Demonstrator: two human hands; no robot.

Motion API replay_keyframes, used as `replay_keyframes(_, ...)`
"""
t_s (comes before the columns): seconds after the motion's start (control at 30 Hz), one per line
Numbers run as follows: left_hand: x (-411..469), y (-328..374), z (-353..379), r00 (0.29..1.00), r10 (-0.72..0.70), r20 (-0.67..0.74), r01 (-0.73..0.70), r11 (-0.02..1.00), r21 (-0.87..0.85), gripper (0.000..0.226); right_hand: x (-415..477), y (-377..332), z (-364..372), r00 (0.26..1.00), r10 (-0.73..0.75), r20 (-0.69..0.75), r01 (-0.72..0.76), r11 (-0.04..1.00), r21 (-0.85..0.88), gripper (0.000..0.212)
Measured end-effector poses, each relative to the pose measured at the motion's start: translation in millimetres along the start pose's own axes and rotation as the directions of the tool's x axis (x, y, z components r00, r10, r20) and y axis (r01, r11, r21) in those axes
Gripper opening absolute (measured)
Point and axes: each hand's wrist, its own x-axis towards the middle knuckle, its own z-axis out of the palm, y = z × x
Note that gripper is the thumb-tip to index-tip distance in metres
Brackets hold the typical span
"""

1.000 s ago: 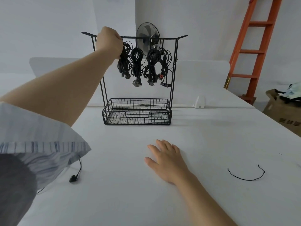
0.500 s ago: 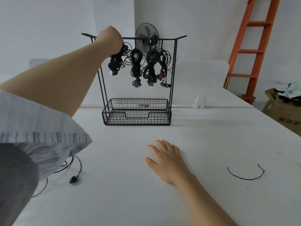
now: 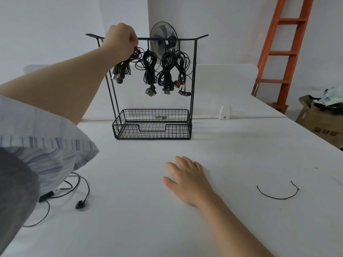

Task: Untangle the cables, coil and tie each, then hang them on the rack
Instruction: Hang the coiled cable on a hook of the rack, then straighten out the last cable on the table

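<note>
The coiled cable (image 3: 121, 70) is dangling at the left end of the rack (image 3: 152, 134), just under its top bar, beside other bundles (image 3: 167, 71) hanging there; the left hand (image 3: 121, 40) is gripping its upper loop, so hanging seems unfinished; the right hand (image 3: 187, 179) is lying flat and relaxed on the table (image 3: 222, 154); next comes hooking the loop over the bar, then probably fetching the loose earphone cable (image 3: 81, 203).

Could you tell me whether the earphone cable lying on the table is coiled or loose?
Loose: the earphone cable sprawls in open loops over the table, untied, partly hidden under the sleeve.
</note>
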Motion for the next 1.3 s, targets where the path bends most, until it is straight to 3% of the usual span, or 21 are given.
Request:
replay_keyframes(0.17,3.9,-6.7,-4.7,1.000,0.000,0.025,0.000,1.000,-0.031,0.027,0.3,-0.2,0.4,1.000,-0.001,0.008,0.001,1.000,-0.004,0.048)
replay_keyframes(0.3,0.9,-11.3,-1.3,0.999,0.001,0.054,-0.003,0.999,0.045,0.035,1.0,-0.6,0.7,1.000,-0.001,0.003,0.001,1.000,-0.003,0.048)
replay_keyframes(0.43,-5.1,-17.8,5.5,0.999,0.022,-0.049,-0.014,0.988,0.155,0.040,1.5,0.2,0.0,1.000,0.002,-0.005,-0.002,1.000,0.002,0.047)
replay_keyframes(0.67,-14.9,-22.0,11.8,0.985,0.171,-0.030,-0.166,0.978,0.122,0.040,1.0,-1.0,-0.7,1.000,0.008,0.018,-0.008,1.000,0.003,0.048)
replay_keyframes(0.77,-24.6,-32.5,23.1,0.963,0.234,-0.135,-0.201,0.954,0.223,0.033,1.3,-1.3,-0.5,1.000,0.010,0.019,-0.010,1.000,-0.003,0.049)
replay_keyframes(0.9,-38.1,-39.9,44.7,0.941,0.301,-0.158,-0.235,0.912,0.336,0.026,2.1,-0.6,0.1,1.000,0.010,0.028,-0.009,1.000,-0.012,0.049)
replay_keyframes(1.07,-54.7,-41.1,53.0,0.972,0.234,-0.031,-0.206,0.905,0.371,0.047,1.9,0.2,0.4,0.999,0.014,0.033,-0.013,1.000,-0.017,0.050)
replay_keyframes(1.3,-109.1,-39.7,35.8,0.987,0.142,0.078,-0.159,0.936,0.313,0.056,-1.6,-0.2,-4.5,1.000,0.004,0.013,-0.005,1.000,0.031,0.047)
